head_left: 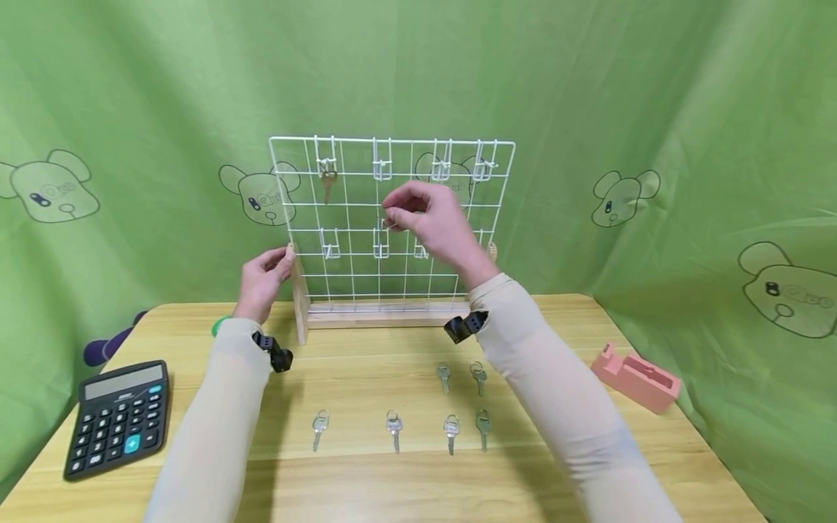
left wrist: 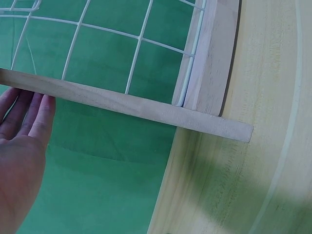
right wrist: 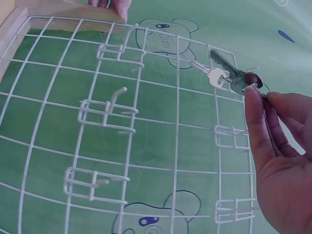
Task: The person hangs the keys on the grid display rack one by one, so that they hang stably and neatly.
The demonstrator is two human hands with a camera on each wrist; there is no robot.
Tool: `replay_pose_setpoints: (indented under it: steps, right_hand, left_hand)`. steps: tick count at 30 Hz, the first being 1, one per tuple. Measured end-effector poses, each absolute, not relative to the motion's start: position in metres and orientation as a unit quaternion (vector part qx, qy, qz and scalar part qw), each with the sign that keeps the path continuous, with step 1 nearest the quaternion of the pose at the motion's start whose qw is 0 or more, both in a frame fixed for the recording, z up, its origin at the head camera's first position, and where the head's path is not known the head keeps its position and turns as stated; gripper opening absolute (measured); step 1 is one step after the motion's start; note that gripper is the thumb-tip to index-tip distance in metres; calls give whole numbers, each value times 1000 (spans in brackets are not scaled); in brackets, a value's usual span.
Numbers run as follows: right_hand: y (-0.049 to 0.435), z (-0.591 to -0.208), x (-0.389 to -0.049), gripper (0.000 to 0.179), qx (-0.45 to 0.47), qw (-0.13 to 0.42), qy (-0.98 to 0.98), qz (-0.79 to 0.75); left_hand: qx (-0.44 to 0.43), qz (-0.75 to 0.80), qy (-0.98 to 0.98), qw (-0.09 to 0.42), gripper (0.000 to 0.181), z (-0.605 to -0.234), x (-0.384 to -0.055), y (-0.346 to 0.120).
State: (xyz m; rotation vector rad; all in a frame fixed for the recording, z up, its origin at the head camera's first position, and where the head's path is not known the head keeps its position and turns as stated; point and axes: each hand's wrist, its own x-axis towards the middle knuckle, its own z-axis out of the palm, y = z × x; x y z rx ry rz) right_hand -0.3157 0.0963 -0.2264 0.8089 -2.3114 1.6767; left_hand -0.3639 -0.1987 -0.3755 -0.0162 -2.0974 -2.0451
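My right hand (head_left: 431,218) is raised before the upper middle of a white wire grid rack (head_left: 392,296), thumb and fingertips together. In the right wrist view it pinches a dark key (right wrist: 239,85) near its ring, the blade pointing away from the fingers. Another key (head_left: 328,185) hangs from the hook at the rack's top left. With thumb and fingers, my left hand (head_left: 263,280) grips the upper part of the rack's left wooden post (head_left: 301,309); in the left wrist view its fingertips rest against that post (left wrist: 122,101).
Several keys with rings (head_left: 394,431) lie spread on the wooden table (head_left: 366,494) before the rack. Hooks (head_left: 382,171) hang in two rows on the grid. A black calculator (head_left: 118,418) lies at left, a pink tape dispenser (head_left: 637,378) at right. A green curtain stands behind.
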Motion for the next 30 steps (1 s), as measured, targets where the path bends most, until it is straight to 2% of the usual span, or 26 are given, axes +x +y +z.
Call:
replay_pose_setpoints:
  steps: [12,30]
  right_hand:
    - [89,-204,-317,14,245,137,-749,599]
    - [84,-196,-343,13,219,162,-731,626]
  left_hand:
    - [-3,-695,-712,102,50,-375,-364,-198]
    - [0,-696,-711,101,50,-375,-363,-197]
